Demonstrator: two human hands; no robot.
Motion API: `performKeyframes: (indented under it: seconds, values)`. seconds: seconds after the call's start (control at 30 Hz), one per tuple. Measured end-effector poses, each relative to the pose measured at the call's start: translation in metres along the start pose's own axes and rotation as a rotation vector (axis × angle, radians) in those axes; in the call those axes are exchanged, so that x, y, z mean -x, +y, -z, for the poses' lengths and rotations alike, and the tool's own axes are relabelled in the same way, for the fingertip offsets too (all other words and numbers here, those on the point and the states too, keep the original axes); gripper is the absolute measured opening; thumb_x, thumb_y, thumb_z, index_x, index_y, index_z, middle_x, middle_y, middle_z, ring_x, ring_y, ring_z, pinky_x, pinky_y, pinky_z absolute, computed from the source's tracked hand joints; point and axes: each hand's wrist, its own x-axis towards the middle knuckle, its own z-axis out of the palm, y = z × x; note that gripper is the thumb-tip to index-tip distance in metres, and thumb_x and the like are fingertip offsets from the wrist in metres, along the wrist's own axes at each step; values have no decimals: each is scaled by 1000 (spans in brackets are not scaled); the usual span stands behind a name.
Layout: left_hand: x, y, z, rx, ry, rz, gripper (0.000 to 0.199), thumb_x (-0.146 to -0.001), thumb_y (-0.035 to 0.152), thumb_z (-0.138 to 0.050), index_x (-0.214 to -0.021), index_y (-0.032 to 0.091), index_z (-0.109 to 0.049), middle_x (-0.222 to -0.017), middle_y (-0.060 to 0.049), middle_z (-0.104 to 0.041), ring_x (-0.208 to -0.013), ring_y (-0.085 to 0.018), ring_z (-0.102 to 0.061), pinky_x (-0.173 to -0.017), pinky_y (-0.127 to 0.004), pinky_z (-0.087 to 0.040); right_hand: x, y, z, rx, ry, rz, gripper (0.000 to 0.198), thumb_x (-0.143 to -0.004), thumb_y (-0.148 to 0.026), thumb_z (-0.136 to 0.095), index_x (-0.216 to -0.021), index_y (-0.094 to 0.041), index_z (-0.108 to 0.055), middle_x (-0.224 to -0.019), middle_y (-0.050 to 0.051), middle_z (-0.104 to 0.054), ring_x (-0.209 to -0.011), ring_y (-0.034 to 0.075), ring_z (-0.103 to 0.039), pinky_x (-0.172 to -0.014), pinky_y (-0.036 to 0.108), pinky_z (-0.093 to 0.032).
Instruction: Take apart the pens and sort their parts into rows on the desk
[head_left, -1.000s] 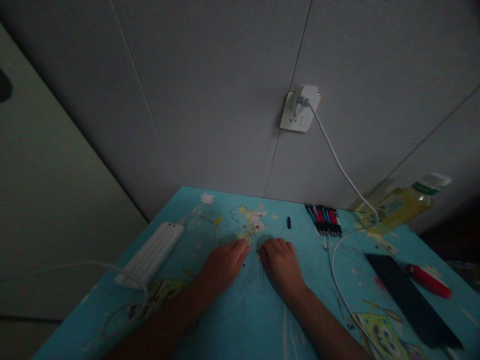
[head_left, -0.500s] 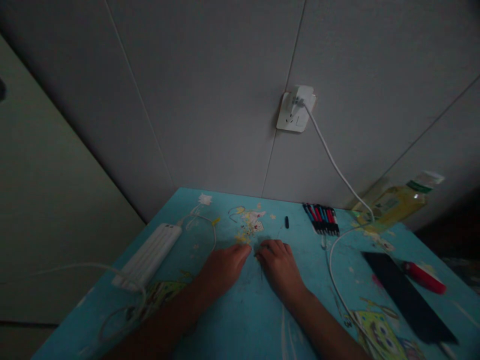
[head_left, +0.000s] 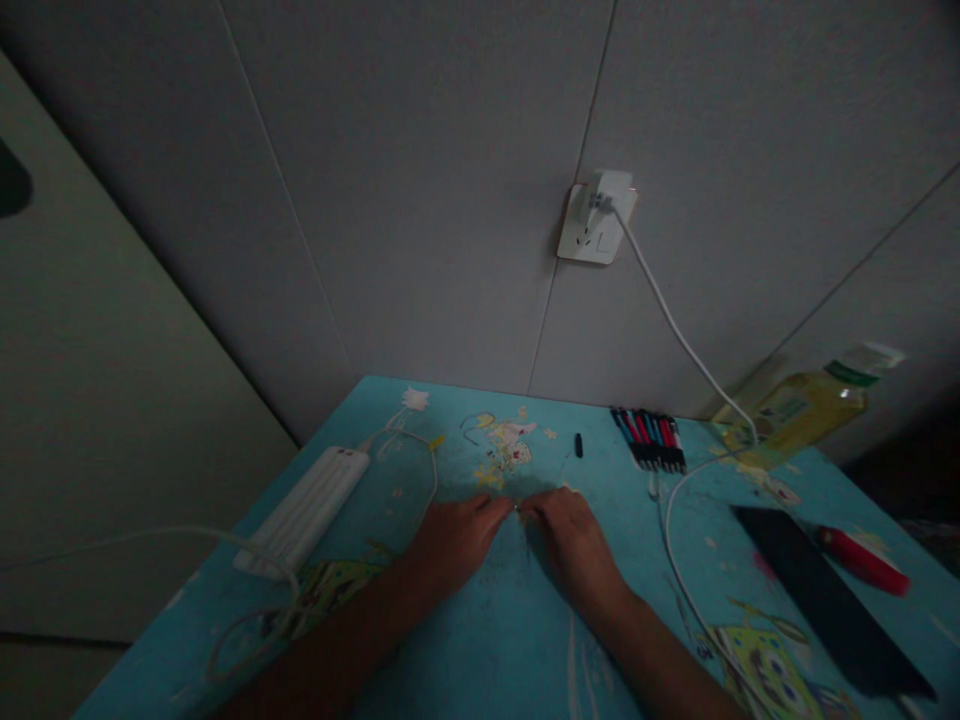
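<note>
My left hand [head_left: 461,540] and my right hand [head_left: 568,540] meet fingertip to fingertip over the middle of the blue patterned table cover [head_left: 480,640]. Both hands have their fingers pinched. A tiny shiny piece [head_left: 517,508] shows where the fingertips meet, too small to name. Just beyond the hands are scattered small golden bits [head_left: 493,468], lying over a printed picture. A short dark stick-like piece [head_left: 578,445] rests further back, right of the bits.
On the left lies a white power strip [head_left: 307,510] with cables. At the back right is a row of slim red, blue and black tools [head_left: 651,440], near a bottle of yellow liquid [head_left: 802,410]. A long black slab [head_left: 829,600] and a red object [head_left: 862,562] lie right.
My hands have come together, and their fingertips now meet at the tiny piece; before, a small gap was between them. The whole view has shifted slightly.
</note>
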Motion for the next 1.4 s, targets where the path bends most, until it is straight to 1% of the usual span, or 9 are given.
performKeyframes:
  seconds: [0.3, 0.5, 0.73, 0.87, 0.93, 1.03, 1.1, 1.27, 1.4]
  values:
    - [2, 4, 3, 7, 4, -6, 24, -102, 29, -40, -105, 27, -63, -91, -2, -70, -80, -21, -69, -71, -29, -47, -1, -2, -1, 32, -15, 9, 14, -99, -19, -50, -101, -20, -63, -93, 5, -68, -86, 22, -59, -82, 37, -43]
    - [2, 2, -4, 22, 17, 2, 29, -103, 33, -35, -103, 26, -63, -90, -3, -72, -82, -22, -70, -72, -32, -47, 0, -2, -2, 5, -20, 59, 15, -99, -19, -51, -104, -21, -64, -92, 4, -69, -86, 21, -59, -82, 37, -42]
    - [1, 3, -5, 53, 13, 23, 29, -102, 40, -40, -120, 25, -57, -95, -4, -74, -84, -23, -72, -72, -33, -48, -2, -4, 3, -46, -36, 137, 26, -99, -17, -49, -120, -23, -63, -96, 5, -71, -89, 21, -61, -83, 37, -43]
    - [-1, 2, -2, 74, 0, 33, 26, -103, 37, -38, -109, 25, -61, -94, -3, -74, -82, -21, -72, -70, -30, -47, -3, -7, 8, -41, -63, 155, 27, -100, -19, -48, -123, -24, -60, -101, 5, -71, -95, 20, -62, -88, 37, -43]
    - [-1, 1, -2, 94, 11, 28, 27, -103, 36, -37, -105, 25, -61, -94, -2, -74, -82, -20, -72, -70, -29, -47, -6, -2, 10, 27, -46, 100, 25, -101, -21, -47, -122, -23, -61, -106, 6, -71, -98, 20, -62, -92, 37, -43]
    - [-1, 0, -2, 111, 24, 12, 27, -104, 36, -36, -103, 25, -61, -91, -1, -73, -82, -19, -71, -70, -28, -46, -15, 21, 13, 246, 49, -168, 24, -99, -25, -49, -119, -22, -62, -110, 8, -69, -102, 22, -62, -92, 35, -43]
    - [0, 0, -1, 109, 30, 6, 27, -104, 36, -35, -104, 25, -60, -90, -1, -73, -82, -19, -71, -70, -28, -45, -23, 43, 15, 323, 108, -293, 26, -97, -26, -51, -118, -17, -63, -108, 13, -68, -100, 25, -62, -89, 37, -44]
    - [4, 2, 2, 99, 50, -21, 28, -103, 33, -31, -100, 23, -58, -85, -2, -71, -79, -18, -69, -71, -28, -45, -43, 87, 19, 374, 159, -440, 26, -92, -36, -58, -101, -13, -68, -91, 15, -69, -83, 25, -65, -76, 34, -45]
    - [4, 2, 3, 110, 64, -32, 29, -103, 33, -31, -99, 23, -58, -83, -3, -71, -75, -18, -68, -71, -28, -45, -51, 92, 24, 328, 169, -469, 23, -92, -33, -55, -92, -14, -68, -85, 14, -70, -80, 24, -65, -73, 32, -45]
